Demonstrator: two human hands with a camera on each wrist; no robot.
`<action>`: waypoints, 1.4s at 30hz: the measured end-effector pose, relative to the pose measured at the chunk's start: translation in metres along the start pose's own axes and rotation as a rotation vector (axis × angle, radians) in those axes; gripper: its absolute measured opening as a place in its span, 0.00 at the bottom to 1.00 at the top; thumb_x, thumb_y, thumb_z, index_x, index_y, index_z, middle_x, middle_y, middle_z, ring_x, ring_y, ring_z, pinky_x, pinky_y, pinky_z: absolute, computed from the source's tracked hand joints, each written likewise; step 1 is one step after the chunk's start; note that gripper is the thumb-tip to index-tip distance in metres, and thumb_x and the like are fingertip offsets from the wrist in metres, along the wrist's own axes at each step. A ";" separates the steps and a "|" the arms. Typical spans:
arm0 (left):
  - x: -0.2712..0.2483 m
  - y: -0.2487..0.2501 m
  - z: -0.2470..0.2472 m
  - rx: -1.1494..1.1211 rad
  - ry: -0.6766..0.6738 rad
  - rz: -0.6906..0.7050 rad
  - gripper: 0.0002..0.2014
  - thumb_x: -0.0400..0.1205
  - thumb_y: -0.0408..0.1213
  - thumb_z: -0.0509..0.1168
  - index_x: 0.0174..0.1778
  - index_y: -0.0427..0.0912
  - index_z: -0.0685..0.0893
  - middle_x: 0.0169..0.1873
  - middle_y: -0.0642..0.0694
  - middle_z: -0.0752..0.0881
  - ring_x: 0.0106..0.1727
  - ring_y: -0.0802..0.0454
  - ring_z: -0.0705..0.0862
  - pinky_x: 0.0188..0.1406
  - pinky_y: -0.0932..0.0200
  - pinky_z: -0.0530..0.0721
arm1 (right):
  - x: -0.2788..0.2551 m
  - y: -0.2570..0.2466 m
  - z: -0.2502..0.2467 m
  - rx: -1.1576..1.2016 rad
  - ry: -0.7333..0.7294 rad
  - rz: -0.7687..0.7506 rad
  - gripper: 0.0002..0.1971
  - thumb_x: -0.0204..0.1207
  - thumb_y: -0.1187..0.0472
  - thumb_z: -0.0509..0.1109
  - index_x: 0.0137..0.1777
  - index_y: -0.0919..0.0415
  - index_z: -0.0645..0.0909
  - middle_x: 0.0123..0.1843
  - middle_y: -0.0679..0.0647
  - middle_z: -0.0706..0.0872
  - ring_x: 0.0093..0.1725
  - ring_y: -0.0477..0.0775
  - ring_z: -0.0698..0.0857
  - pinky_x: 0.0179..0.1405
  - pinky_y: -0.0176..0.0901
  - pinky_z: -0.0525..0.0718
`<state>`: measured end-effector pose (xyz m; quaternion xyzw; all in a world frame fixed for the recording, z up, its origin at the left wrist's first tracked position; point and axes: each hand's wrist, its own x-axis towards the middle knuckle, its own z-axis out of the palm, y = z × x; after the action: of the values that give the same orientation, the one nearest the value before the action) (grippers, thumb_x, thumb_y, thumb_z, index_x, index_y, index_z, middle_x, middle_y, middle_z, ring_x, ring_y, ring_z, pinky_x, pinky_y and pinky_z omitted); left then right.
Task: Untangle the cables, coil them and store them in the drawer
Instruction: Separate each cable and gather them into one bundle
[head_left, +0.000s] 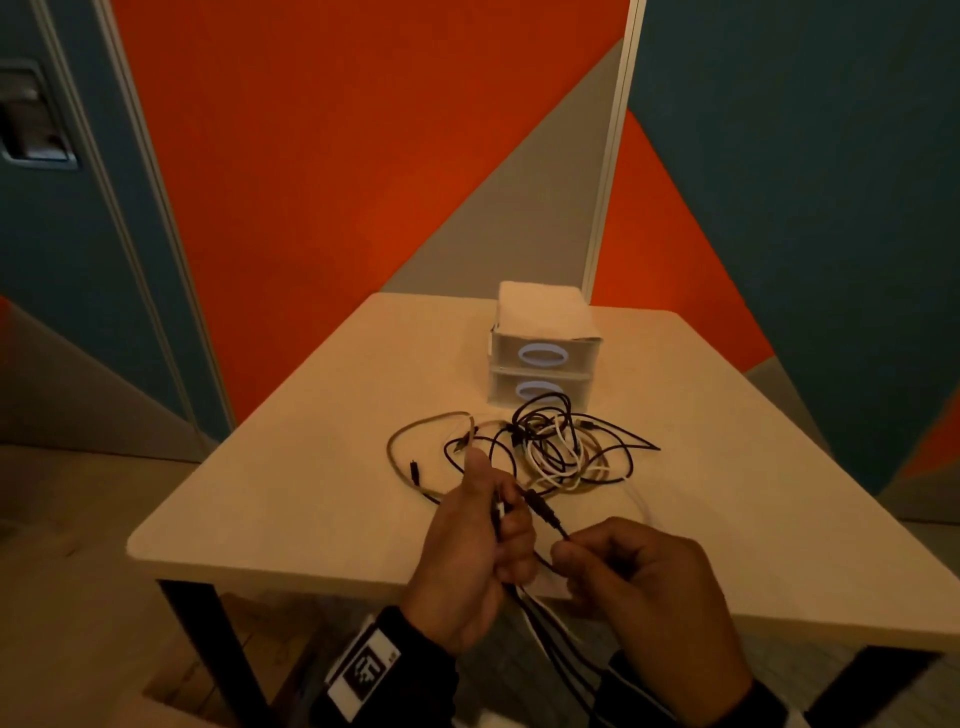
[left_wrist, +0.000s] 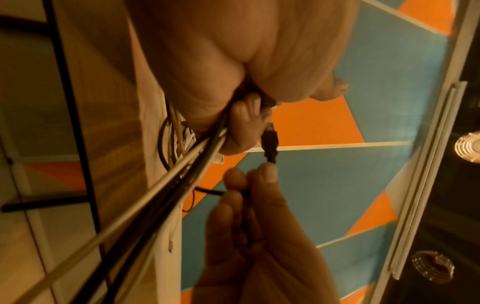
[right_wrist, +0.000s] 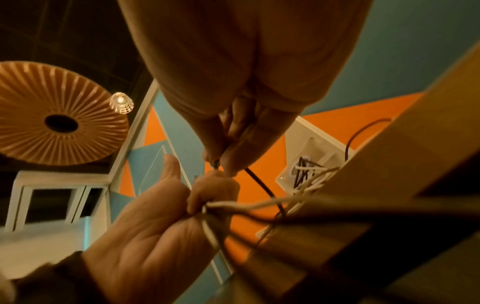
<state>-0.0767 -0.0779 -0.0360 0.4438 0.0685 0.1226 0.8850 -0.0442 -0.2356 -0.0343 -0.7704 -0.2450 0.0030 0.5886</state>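
Observation:
A tangle of black, white and tan cables (head_left: 550, 452) lies on the table in front of a small white two-drawer unit (head_left: 543, 358), both drawers closed. Over the table's front edge my left hand (head_left: 501, 519) grips a bundle of black and white cable strands (left_wrist: 182, 181) that hang down below the table. My right hand (head_left: 563, 551) pinches a thin black cable just behind its black USB plug (head_left: 540, 506). In the left wrist view the USB plug (left_wrist: 270, 144) sits between both hands. From the right wrist, my right hand (right_wrist: 223, 162) pinches the black cable above my left hand (right_wrist: 207, 197).
The light wooden table (head_left: 260, 519) has dark legs and stands against an orange, grey and teal wall. A tan cable loop (head_left: 415, 452) spreads left of the tangle. A cardboard box opening (head_left: 208, 691) shows on the floor at the lower left.

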 end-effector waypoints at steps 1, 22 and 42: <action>-0.001 -0.002 0.001 -0.003 -0.002 0.019 0.31 0.69 0.71 0.68 0.39 0.43 0.74 0.26 0.49 0.65 0.22 0.58 0.59 0.21 0.64 0.56 | -0.001 0.001 0.004 0.031 -0.006 0.022 0.08 0.73 0.62 0.81 0.34 0.51 0.91 0.30 0.57 0.90 0.34 0.61 0.90 0.40 0.65 0.90; -0.007 -0.003 -0.002 0.283 -0.036 0.245 0.07 0.78 0.39 0.72 0.40 0.46 0.79 0.29 0.43 0.72 0.31 0.48 0.70 0.31 0.55 0.68 | -0.002 -0.012 0.005 -0.168 -0.164 -0.160 0.06 0.72 0.48 0.79 0.40 0.45 0.84 0.39 0.38 0.88 0.37 0.46 0.86 0.30 0.35 0.78; -0.066 0.154 -0.001 0.204 -0.055 0.502 0.19 0.70 0.56 0.80 0.37 0.50 0.78 0.23 0.56 0.63 0.19 0.60 0.58 0.15 0.68 0.61 | 0.134 -0.007 -0.003 -0.624 -0.961 0.108 0.13 0.89 0.58 0.56 0.51 0.52 0.82 0.39 0.52 0.79 0.36 0.50 0.78 0.39 0.49 0.83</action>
<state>-0.1649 -0.0068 0.0880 0.5368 -0.0558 0.3188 0.7792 0.0719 -0.1858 0.0105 -0.8311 -0.4347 0.3102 0.1552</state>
